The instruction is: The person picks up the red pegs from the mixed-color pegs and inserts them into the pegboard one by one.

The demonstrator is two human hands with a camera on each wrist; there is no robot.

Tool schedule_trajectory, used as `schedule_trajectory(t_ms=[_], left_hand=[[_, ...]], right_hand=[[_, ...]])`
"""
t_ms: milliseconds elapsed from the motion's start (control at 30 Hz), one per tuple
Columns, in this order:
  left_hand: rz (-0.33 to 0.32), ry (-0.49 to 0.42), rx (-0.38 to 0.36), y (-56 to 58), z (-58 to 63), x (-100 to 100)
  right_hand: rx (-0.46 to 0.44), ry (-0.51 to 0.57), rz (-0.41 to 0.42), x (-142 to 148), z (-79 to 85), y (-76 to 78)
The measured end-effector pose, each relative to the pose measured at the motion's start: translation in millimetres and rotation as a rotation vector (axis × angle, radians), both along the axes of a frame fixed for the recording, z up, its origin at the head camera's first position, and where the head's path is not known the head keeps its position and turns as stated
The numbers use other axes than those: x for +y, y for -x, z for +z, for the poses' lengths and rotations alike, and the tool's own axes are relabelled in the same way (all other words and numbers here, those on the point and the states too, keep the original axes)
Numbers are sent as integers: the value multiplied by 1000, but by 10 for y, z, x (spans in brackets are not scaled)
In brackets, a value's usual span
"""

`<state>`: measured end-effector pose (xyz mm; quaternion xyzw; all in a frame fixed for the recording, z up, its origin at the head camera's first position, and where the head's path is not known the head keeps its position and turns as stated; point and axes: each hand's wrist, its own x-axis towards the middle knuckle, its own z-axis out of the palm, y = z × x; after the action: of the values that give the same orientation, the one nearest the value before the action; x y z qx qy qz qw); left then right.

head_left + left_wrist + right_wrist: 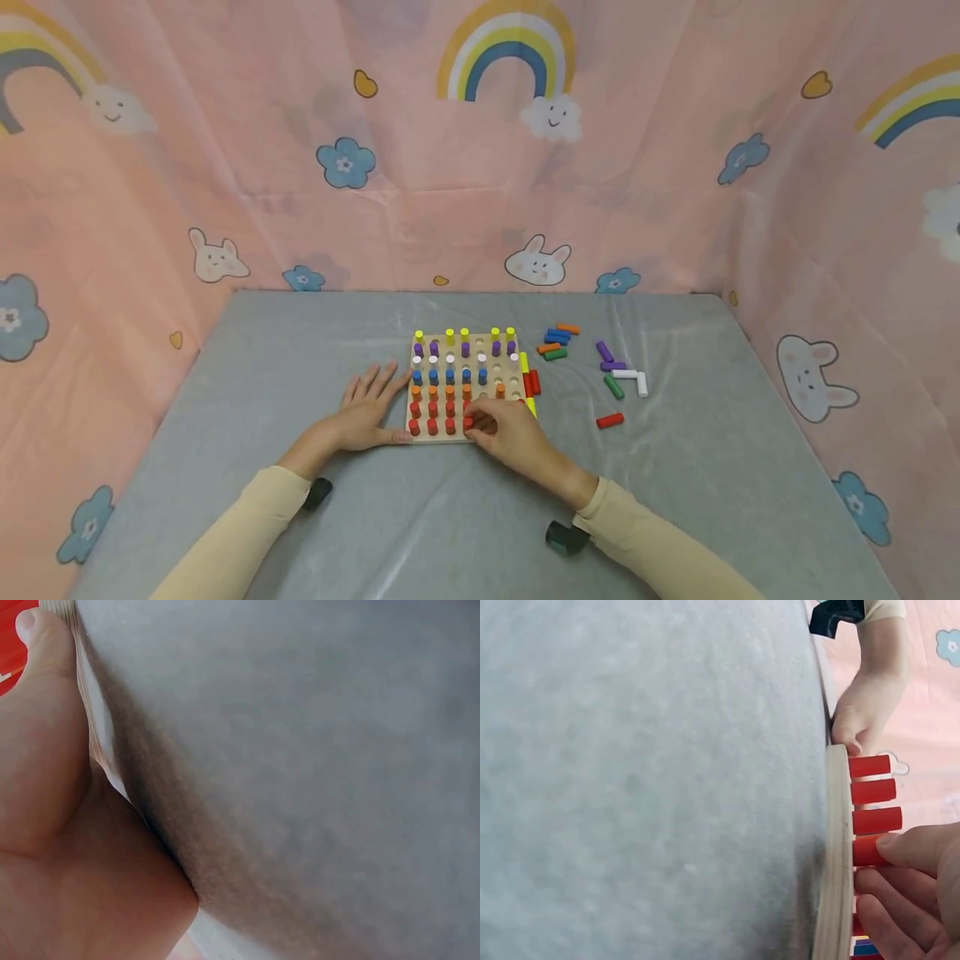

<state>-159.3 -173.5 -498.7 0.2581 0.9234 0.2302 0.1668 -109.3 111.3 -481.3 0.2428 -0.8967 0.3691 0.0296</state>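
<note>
A wooden pegboard [442,441] lies on the grey cloth, with rows of coloured pegs standing in its holes. My left hand [363,417] rests against its left side with fingers spread, the thumb at the near left corner. At the nearest row, my right hand [513,435] pinches a red peg [868,851] between thumb and fingers. That peg stands upright against the board face in the right wrist view, in line with three other red pegs [875,820]. Further rows hold orange, blue [450,377], white, purple and yellow pegs. My right hand covers part of the board's near right area.
Along the board's right edge lie loose yellow and red pegs [535,382]. Farther right are scattered orange, blue, green, purple and white pegs [624,374], plus a single red peg [611,421]. A pink patterned curtain [450,192] borders the table's back and sides.
</note>
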Motion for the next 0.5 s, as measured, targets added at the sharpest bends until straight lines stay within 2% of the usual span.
schedule_trajectory(t_ms=[233,500], left_hand=[[3,13,2,-2,60,26],[-5,-2,9,11,-4,2]], right_hand=[[-36,-13,21,15,18,21],[-25,-1,25,-6,10,20]])
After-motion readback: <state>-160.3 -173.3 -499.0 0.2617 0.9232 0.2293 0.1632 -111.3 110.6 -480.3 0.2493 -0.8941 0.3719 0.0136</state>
